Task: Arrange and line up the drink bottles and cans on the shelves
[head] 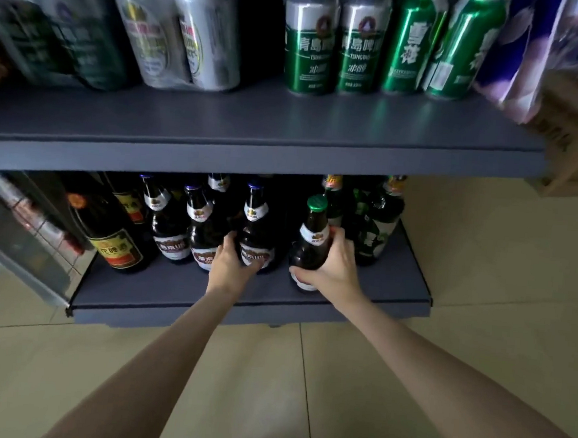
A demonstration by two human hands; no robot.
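Note:
On the lower shelf (180, 290) stand several dark beer bottles. My left hand (231, 262) grips a blue-capped brown bottle (258, 223) around its lower body. My right hand (334, 264) grips a green-capped brown bottle (314, 231) just to the right, near the shelf's front. Two more blue-capped bottles (200, 226) stand left of them, then a larger bottle with a red and yellow label (109, 226). Green bottles (379, 221) stand behind my right hand. The upper shelf (252, 130) carries green and silver cans (310, 39).
Shrink-wrapped can packs (177, 29) sit at the upper shelf's left. A metal frame (23, 231) stands left of the lower shelf. A wooden crate (574, 136) and patterned packaging (538, 55) are at the right. Beige tiled floor (303, 391) lies below.

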